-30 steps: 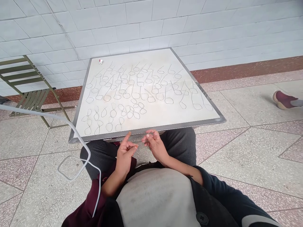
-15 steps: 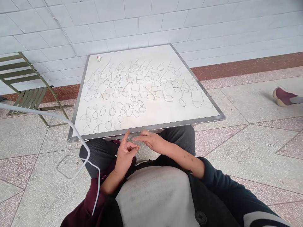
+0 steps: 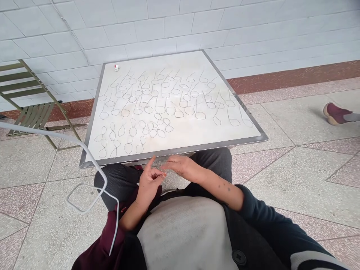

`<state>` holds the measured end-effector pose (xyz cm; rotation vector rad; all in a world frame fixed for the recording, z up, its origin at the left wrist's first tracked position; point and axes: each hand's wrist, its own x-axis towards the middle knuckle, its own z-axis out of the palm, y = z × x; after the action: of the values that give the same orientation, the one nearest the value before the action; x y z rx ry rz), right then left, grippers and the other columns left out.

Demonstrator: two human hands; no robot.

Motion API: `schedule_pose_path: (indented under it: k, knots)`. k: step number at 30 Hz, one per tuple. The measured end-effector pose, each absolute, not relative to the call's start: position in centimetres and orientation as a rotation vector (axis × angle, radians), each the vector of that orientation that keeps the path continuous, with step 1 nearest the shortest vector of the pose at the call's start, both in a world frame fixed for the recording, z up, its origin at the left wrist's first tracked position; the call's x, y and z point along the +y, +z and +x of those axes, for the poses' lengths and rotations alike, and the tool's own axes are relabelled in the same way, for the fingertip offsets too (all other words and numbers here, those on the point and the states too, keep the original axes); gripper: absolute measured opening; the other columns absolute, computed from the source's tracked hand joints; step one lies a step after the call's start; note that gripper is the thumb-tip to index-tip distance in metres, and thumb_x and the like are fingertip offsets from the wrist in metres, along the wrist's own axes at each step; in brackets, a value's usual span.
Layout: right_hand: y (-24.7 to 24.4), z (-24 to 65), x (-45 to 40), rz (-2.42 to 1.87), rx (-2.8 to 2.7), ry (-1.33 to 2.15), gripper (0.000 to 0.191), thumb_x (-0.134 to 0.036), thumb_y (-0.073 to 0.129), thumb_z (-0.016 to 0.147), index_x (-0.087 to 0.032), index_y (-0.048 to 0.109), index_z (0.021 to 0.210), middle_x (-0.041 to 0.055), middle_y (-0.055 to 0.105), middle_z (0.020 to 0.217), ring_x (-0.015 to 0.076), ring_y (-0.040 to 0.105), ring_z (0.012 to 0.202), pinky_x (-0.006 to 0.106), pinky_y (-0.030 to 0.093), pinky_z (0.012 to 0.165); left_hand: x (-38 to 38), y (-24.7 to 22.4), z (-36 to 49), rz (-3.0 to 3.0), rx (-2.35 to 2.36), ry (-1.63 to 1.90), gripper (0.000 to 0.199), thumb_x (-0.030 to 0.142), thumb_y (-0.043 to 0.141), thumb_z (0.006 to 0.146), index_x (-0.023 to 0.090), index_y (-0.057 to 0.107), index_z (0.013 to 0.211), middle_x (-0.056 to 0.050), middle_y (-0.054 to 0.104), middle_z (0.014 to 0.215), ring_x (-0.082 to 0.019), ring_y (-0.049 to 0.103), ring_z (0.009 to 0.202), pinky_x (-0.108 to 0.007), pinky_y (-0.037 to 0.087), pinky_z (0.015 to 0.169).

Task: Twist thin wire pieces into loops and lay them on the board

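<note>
Just past the table's near edge, over my lap, my left hand (image 3: 148, 184) pinches with thumb and a finger, index finger pointing up. Whatever is in that pinch is too small to name. My right hand (image 3: 184, 167) is close on its right, its fingers pressed together and pointing left; the fingertips are slightly blurred and anything between them cannot be made out. In front of both hands, the white table (image 3: 191, 135) carries many thin wire pieces. Loops with a straight tail (image 3: 200, 115) lie in rows, and twisted double loops (image 3: 129, 143) lie near the front left.
A small white-and-red object (image 3: 117, 68) sits at the table's back left corner. A green folding chair (image 3: 33, 112) stands at left. A white cable (image 3: 92, 157) hangs across the left foreground. Another person's shoe (image 3: 337, 114) shows at right. A tiled wall (image 3: 157, 28) is behind the table.
My right hand has shifted slightly to the right, its fingertips a little farther from the left index finger. My left hand keeps its pinch in nearly the same place.
</note>
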<state>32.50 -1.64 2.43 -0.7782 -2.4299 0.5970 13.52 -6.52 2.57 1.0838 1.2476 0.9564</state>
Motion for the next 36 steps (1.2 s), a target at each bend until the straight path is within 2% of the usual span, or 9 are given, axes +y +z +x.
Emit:
schedule_pose_path:
  k: [12, 24, 27, 30, 33, 36]
  knots:
    - [3.0, 32.7, -1.8, -0.742, -2.648, 0.355, 0.030, -0.009, 0.041, 0.092, -0.022, 0.066, 0.101, 0.0024, 0.051, 0.080, 0.0145, 0.043, 0.073, 0.024, 0.031, 0.058, -6.5, 2.2, 13.5, 1.101, 1.258, 0.901, 0.076, 0.026, 0.069, 0.076, 0.017, 0.037, 0.144, 0.004, 0.061, 0.068, -0.011, 0.051, 0.062, -0.025, 0.041, 0.067]
    - [4.0, 32.3, -1.6, -0.619, -2.750, 0.282, 0.023, -0.004, 0.045, 0.090, -0.018, 0.063, 0.089, 0.0041, 0.054, 0.081, 0.0150, 0.044, 0.072, 0.025, 0.034, 0.057, -6.4, 1.8, 13.4, 1.093, 1.231, 0.910, 0.071, 0.023, 0.070, 0.074, 0.016, 0.043, 0.139, 0.004, 0.061, 0.068, -0.011, 0.051, 0.062, -0.025, 0.040, 0.066]
    - [3.8, 32.2, -1.7, -0.676, -2.632, 0.464, 0.020, -0.009, 0.046, 0.093, -0.019, 0.064, 0.094, 0.0030, 0.056, 0.079, 0.0143, 0.047, 0.070, 0.025, 0.037, 0.058, -6.4, 2.0, 13.4, 1.084, 1.229, 0.902, 0.071, 0.022, 0.069, 0.074, 0.016, 0.043, 0.139, 0.004, 0.061, 0.066, -0.011, 0.051, 0.062, -0.026, 0.040, 0.067]
    - [2.7, 31.9, -2.1, -0.900, -2.247, 0.765, 0.011, -0.023, 0.054, 0.093, -0.018, 0.063, 0.096, 0.0030, 0.060, 0.081, 0.0136, 0.054, 0.072, 0.025, 0.044, 0.063, -6.4, 2.3, 13.4, 1.039, 1.219, 0.908, 0.072, 0.022, 0.069, 0.073, 0.017, 0.042, 0.140, 0.004, 0.061, 0.067, -0.012, 0.051, 0.061, -0.025, 0.039, 0.067]
    - [1.2, 31.6, -2.6, -1.046, -1.883, 1.086, 0.017, -0.033, 0.058, 0.090, -0.018, 0.064, 0.088, 0.0021, 0.060, 0.080, 0.0117, 0.056, 0.066, 0.024, 0.047, 0.061, -6.4, 2.4, 13.5, 0.982, 1.214, 0.933, 0.073, 0.023, 0.071, 0.072, 0.018, 0.043, 0.139, 0.004, 0.061, 0.067, -0.012, 0.052, 0.062, -0.025, 0.039, 0.066]
    - [-0.2, 31.1, -3.3, -1.119, -1.690, 1.272, 0.021, -0.038, 0.056, 0.090, -0.018, 0.064, 0.087, 0.0010, 0.060, 0.077, 0.0102, 0.054, 0.061, 0.022, 0.046, 0.055, -6.4, 2.4, 13.5, 0.959, 1.205, 0.948, 0.074, 0.022, 0.070, 0.072, 0.018, 0.042, 0.140, 0.004, 0.061, 0.068, -0.011, 0.051, 0.062, -0.025, 0.039, 0.066]
